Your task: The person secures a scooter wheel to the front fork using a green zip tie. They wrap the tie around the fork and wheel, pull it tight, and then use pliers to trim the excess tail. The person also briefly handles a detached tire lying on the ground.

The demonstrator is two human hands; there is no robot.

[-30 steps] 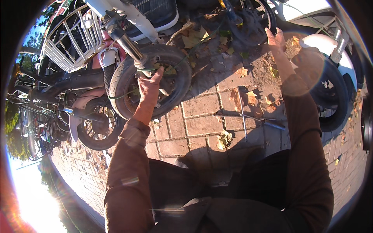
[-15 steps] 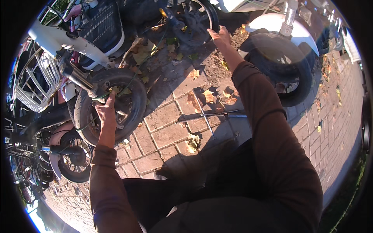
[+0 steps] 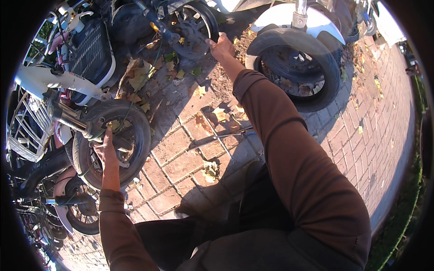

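Observation:
My left hand [image 3: 106,151] is at the hub of a scooter's front wheel [image 3: 143,140], with thumb and fingers around the lower end of the fork [image 3: 90,131]. What lies under the fingers is partly hidden. A thin green cord [image 3: 82,174] hangs across this wheel. Stretched far forward, my right hand [image 3: 222,47] has its fingers apart beside a spoked-disc wheel [image 3: 212,20] of another vehicle; whether it touches the tyre I cannot tell. Right of that arm a loose black tyre [image 3: 332,88] leans upright, partly see-through from blur, before a white mudguard [image 3: 271,18].
Thin metal rods [image 3: 219,137] lie crossed on the brick paving [image 3: 174,165] among dry leaves [image 3: 210,171]. At left stand a white basket [image 3: 29,128], a white frame tube [image 3: 68,83] and more parked bikes. Bare soil [image 3: 226,74] runs toward the far wheel.
My view has swung to the right, so the wheels and arms appear further left. Both hands keep nearly the same places by their wheels. The loose tyre looks less blurred.

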